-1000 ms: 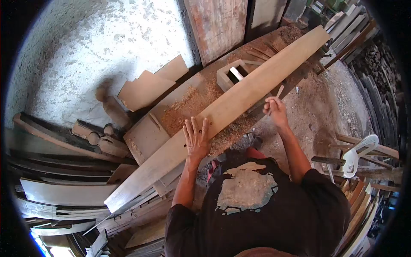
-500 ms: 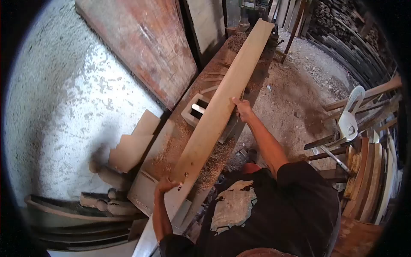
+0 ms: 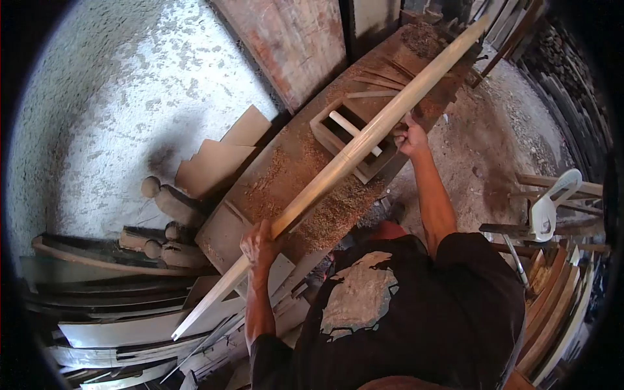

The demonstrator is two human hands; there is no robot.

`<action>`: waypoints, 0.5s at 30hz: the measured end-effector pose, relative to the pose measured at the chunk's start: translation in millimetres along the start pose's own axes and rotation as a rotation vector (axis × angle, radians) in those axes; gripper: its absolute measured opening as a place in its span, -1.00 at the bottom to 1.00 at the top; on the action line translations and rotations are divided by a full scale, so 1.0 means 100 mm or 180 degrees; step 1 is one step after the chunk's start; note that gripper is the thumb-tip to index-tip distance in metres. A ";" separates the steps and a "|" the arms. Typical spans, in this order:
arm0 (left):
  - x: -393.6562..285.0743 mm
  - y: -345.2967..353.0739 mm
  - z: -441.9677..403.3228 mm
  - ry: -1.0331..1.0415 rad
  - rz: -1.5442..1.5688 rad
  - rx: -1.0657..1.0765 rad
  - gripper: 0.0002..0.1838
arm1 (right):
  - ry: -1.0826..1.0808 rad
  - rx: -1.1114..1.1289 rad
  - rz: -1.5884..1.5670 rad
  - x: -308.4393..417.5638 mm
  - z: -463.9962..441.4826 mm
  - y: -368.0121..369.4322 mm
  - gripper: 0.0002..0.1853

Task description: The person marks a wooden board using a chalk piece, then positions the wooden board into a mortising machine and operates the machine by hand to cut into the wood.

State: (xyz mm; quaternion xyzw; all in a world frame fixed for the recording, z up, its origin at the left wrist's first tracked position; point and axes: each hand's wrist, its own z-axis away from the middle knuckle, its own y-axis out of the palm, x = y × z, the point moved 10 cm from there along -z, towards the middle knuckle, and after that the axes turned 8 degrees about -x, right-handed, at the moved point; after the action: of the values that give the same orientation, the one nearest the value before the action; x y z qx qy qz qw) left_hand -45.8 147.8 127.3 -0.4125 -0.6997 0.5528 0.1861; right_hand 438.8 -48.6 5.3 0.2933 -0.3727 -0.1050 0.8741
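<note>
A long pale wooden board [image 3: 354,151] runs diagonally over the workbench, turned so that its narrow edge faces up. My left hand [image 3: 260,244] is wrapped around the board near its lower left end. Farther along, my right hand [image 3: 411,136] grips the board's right side with curled fingers. Beneath the board, a rectangular wooden frame [image 3: 325,130] with a pale round bar [image 3: 344,123] across its opening rests on the bench, partly hidden by the board.
Wood shavings [image 3: 286,175] cover much of the workbench [image 3: 312,146]. Thin wooden strips [image 3: 377,82] lie toward its far end. Cardboard pieces [image 3: 218,156] lean on the left wall. Curved planks [image 3: 117,266] are piled at lower left. A white plastic chair [image 3: 545,211] is at right.
Both hands have rolled the board from its broad face onto its edge. Its near end now reaches farther left, and the view has shifted, placing the bench farther right.
</note>
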 end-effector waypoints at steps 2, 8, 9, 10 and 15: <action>0.04 0.00 -0.01 -0.0099 0.0107 0.0102 -0.52 | -0.0158 -0.0157 0.0291 0.05 0.03 -0.05 -0.64; -0.04 -0.07 0.12 -0.0030 0.0142 0.0038 -0.50 | -0.0110 0.0238 0.0239 0.27 0.30 0.32 -0.66; -0.14 -0.10 0.10 0.0067 0.0185 -0.0091 -0.50 | -0.0076 0.0112 0.0214 0.28 0.25 0.21 -0.66; -0.16 -0.19 0.11 0.0120 0.0178 -0.0280 -0.50 | -0.0022 0.0069 0.0202 0.25 0.17 0.23 -0.65; -0.09 -0.08 0.06 0.0214 0.0081 0.0156 -0.49 | 0.0005 -0.0501 0.0245 0.14 0.08 -0.18 -0.73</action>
State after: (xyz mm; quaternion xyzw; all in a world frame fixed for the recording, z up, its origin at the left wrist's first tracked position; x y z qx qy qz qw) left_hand -47.3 136.8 134.3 -0.4350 -0.6741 0.5579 0.2125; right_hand 443.7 -72.3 6.8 0.2092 -0.3736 -0.1001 0.8981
